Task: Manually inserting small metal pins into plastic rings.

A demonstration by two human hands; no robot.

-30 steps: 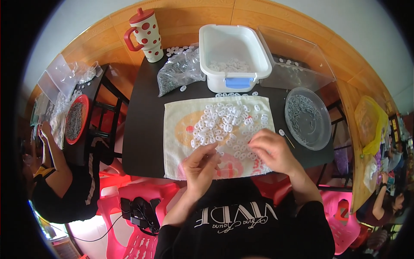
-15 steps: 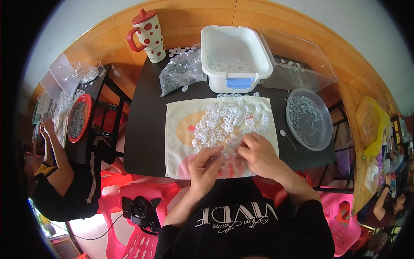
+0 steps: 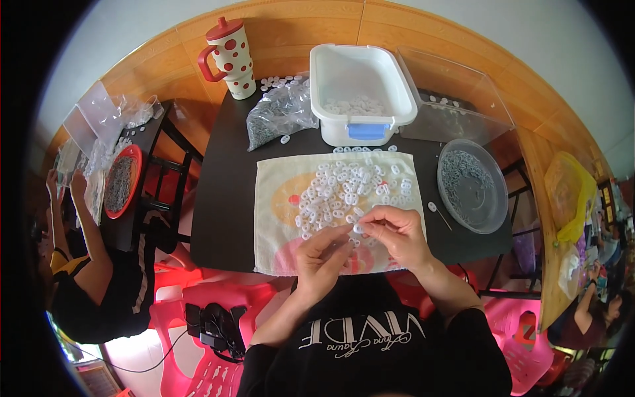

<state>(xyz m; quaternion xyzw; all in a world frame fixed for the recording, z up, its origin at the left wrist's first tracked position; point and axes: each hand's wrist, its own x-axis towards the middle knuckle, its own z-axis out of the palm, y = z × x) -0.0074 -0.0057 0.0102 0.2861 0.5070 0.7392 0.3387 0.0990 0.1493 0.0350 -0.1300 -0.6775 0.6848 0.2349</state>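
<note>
A heap of small white oval plastic pieces with two holes point(image 3: 344, 182) lies on a pale patterned cloth point(image 3: 274, 231) in front of me. My right hand point(image 3: 401, 239) pinches one white oval piece point(image 3: 358, 228) between thumb and fingertips, just above the cloth's near part. Close against it, my left hand point(image 3: 321, 259) has its thumb and fingers pressed together, their tips almost meeting the piece. What the left fingers hold, if anything, is too small to make out. Beneath the hands, a few more oval pieces lie on the cloth.
Behind the cloth stand a white tub point(image 3: 364, 135) with pieces inside, a bag of grey metal parts point(image 3: 278, 112) and a spotted tumbler point(image 3: 233, 63). To the right are a clear round tray point(image 3: 486, 202) of small metal parts and a clear box point(image 3: 463, 73). Another person point(image 3: 92, 264) works at left.
My right hand has lifted off the cloth and moved up beside my left, now with a white oval piece. My left hand has shifted slightly right, its fingers drawn together.
</note>
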